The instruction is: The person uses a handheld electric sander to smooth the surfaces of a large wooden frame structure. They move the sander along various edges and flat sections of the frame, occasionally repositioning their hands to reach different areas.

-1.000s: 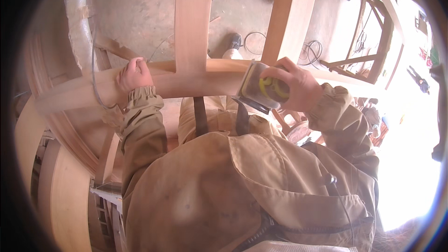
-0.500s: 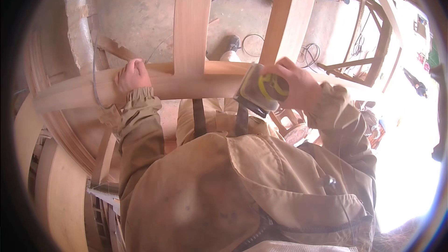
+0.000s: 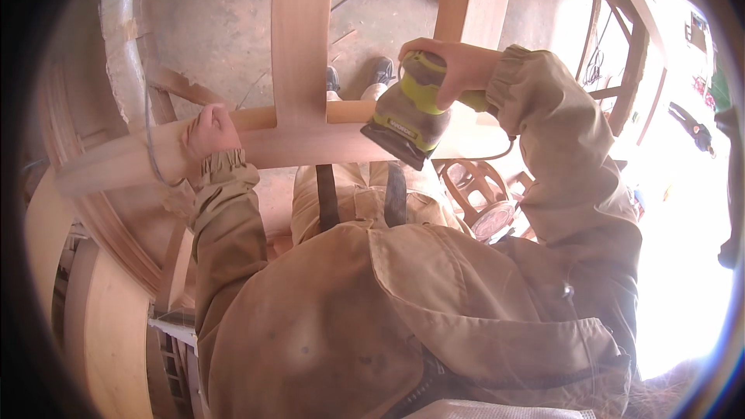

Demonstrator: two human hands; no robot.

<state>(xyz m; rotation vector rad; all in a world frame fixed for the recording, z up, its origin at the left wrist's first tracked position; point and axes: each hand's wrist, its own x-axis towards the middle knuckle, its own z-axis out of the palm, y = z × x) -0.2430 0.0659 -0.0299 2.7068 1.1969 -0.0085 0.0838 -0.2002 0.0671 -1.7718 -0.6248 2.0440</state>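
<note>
Head view, left to right. Left hand (image 3: 208,130) closed around the horizontal wooden rail (image 3: 310,143) near its left end, steadying the frame. Upright slat (image 3: 303,31) joins the rail at mid-length. Right hand (image 3: 454,70) grips the yellow-green palm sander (image 3: 405,112), tilted against the rail's front edge. Tilted so, the sander's pad corner could gouge the edge; its cord (image 3: 481,157) may snag beneath.

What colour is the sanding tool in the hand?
The sander is yellow-green and grey, held in the right hand; the head view shows it.
</note>
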